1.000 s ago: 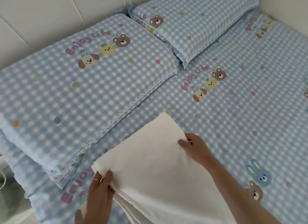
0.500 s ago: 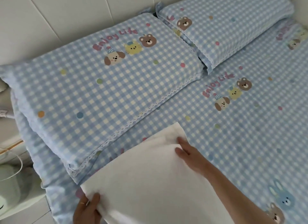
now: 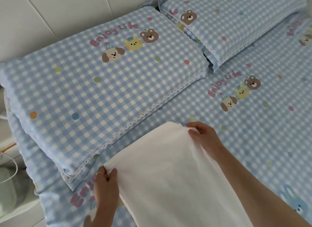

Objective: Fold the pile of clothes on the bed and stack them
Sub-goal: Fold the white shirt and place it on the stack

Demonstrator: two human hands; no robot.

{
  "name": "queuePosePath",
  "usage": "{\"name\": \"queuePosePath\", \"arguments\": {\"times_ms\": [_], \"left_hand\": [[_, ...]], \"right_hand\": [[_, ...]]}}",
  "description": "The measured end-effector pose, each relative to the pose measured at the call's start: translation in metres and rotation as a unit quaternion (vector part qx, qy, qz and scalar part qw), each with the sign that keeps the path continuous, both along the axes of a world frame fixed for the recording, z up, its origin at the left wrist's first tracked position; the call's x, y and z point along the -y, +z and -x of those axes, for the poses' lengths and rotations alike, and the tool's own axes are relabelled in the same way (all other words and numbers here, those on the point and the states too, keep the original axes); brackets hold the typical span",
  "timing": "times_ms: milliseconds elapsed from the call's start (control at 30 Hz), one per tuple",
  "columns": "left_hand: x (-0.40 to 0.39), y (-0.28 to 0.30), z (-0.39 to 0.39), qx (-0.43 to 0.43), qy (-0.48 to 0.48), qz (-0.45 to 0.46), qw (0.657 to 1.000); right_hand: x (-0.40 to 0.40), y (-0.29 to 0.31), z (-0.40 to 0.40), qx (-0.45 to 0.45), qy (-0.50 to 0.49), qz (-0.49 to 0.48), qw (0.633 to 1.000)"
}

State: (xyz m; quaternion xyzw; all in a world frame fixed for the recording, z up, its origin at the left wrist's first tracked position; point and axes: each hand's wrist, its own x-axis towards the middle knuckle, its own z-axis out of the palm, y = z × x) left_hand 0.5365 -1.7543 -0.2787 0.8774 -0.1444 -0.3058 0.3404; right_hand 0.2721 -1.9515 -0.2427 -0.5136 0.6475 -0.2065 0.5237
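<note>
One white cloth (image 3: 177,172); two hands, left hand (image 3: 105,186) and right hand (image 3: 205,134); two checked pillows, near pillow (image 3: 94,98) and far pillow (image 3: 236,22); one checked bed sheet (image 3: 253,133); one ring (image 3: 98,173) on the left hand.

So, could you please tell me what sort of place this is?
Most likely a bedroom. A bed sheet in blue check with cartoon animals, two matching pillows by a pale wall, and a white cloth being folded.
</note>
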Motion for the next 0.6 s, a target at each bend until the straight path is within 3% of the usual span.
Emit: {"name": "queuePosePath", "arguments": {"times_ms": [233, 400, 467, 533, 600], "left_hand": [[-0.009, -0.004, -0.011, 0.009, -0.008, -0.010, 1.000], [-0.015, 0.012, -0.005, 0.014, -0.003, -0.023, 1.000], [-0.011, 0.024, -0.003, 0.038, -0.018, -0.035, 0.999], [-0.007, 0.037, 0.006, 0.080, -0.066, -0.039, 0.994], [-0.003, 0.050, 0.034, 0.184, -0.183, -0.043, 0.965]], "right_hand": [[-0.021, -0.033, -0.010, -0.073, -0.050, 0.010, 0.996], [-0.100, -0.031, 0.035, -0.114, -0.046, 0.003, 0.992], [-0.119, -0.025, 0.056, -0.110, -0.052, 0.054, 0.991], [-0.142, -0.018, 0.087, -0.132, -0.076, 0.081, 0.985], [-0.187, -0.016, 0.124, -0.199, -0.069, 0.060, 0.976]]}}
